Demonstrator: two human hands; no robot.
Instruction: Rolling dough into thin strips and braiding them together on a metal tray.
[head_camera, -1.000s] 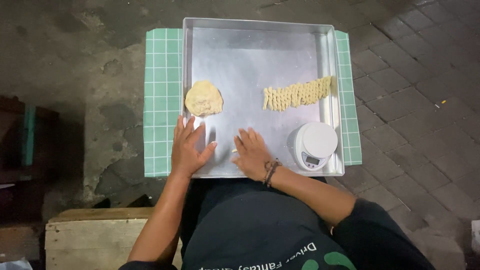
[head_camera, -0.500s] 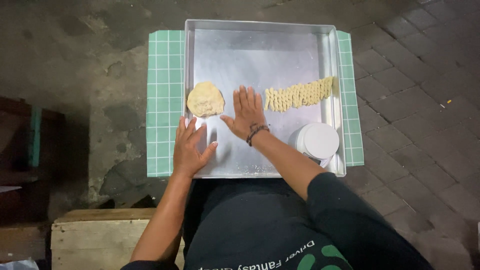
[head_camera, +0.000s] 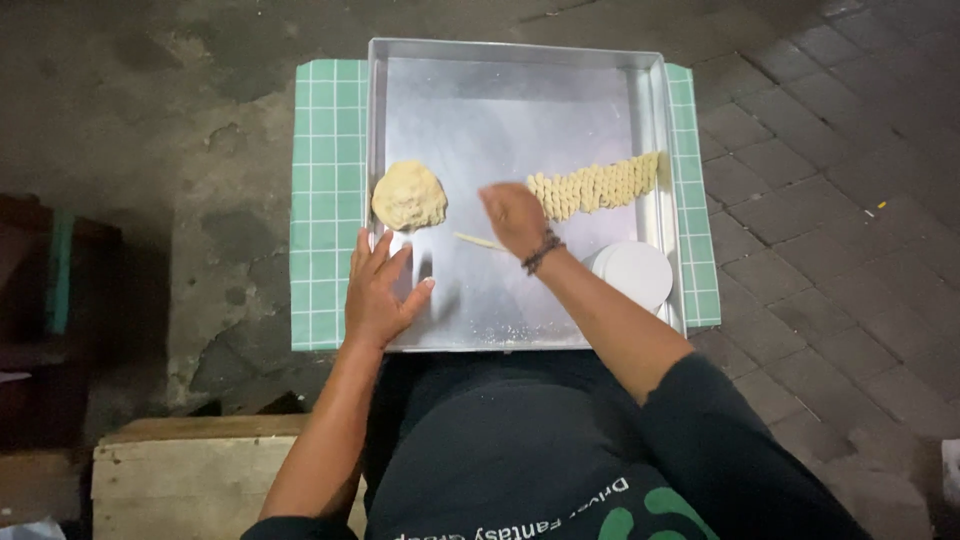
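Note:
A large shallow metal tray (head_camera: 510, 90) lies on a green checked mat (head_camera: 325, 150). A round lump of pale dough (head_camera: 409, 196) sits at the tray's left side. A row of several twisted dough pieces (head_camera: 598, 184) runs across the right half. My left hand (head_camera: 380, 290) rests flat on the tray's near left corner, fingers spread, just below the lump. My right hand (head_camera: 514, 218) hovers mid-tray beside the row's left end, pinching a thin rolled dough strip (head_camera: 480, 241) that trails left from it.
A small white round scale (head_camera: 635, 275) stands in the tray's near right corner. The ground around is dark concrete on the left and grey paving bricks on the right. A pale wooden box (head_camera: 190, 470) sits by my left leg.
My right hand has gone from lying flat at the tray's near edge to the middle beside the twisted pieces, and now a thin dough strip is in it. My left hand has stayed put.

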